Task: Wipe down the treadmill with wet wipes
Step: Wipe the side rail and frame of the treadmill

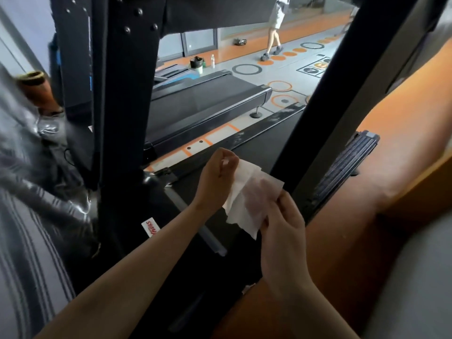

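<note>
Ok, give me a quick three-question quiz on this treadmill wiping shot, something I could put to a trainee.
1. True or false: the wet wipe is pressed flat against the treadmill belt.
2. Of the left hand and the right hand, which pinches the wipe? A: only the left. B: only the right. C: both.
3. Fill in: the lettering on the white label low on the machine is ____.

Key: 1 false, the wipe is held up in the air above the belt. 2 C. 3 red.
</note>
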